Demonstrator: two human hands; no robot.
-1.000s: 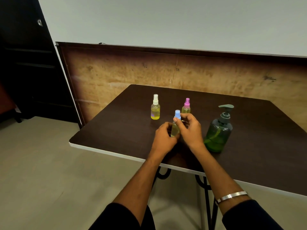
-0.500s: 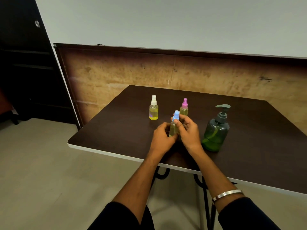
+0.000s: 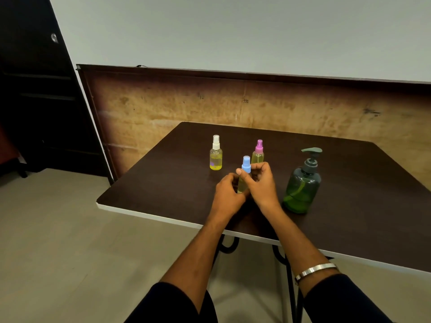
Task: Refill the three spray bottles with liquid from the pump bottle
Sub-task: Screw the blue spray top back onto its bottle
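Three small spray bottles of yellowish liquid stand on the dark table (image 3: 349, 206). The white-capped spray bottle (image 3: 216, 153) is at the back left, the pink-capped spray bottle (image 3: 258, 152) behind my fingers. My left hand (image 3: 227, 194) wraps the body of the blue-capped spray bottle (image 3: 245, 173), which stands upright. My right hand (image 3: 261, 183) pinches its blue cap between thumb and fingers. A green pump bottle (image 3: 302, 185) with a dark pump head stands to the right, apart from my hands.
The table's white front edge (image 3: 163, 216) runs diagonally below my wrists, with black metal legs (image 3: 289, 276) underneath. A brown wall panel (image 3: 163, 108) stands behind the table. A dark door (image 3: 30, 89) is at the left, with bare floor below.
The camera view shifted slightly. My right thumb and fingers have turned a little around the blue cap; the left hand keeps its hold on the bottle's body.
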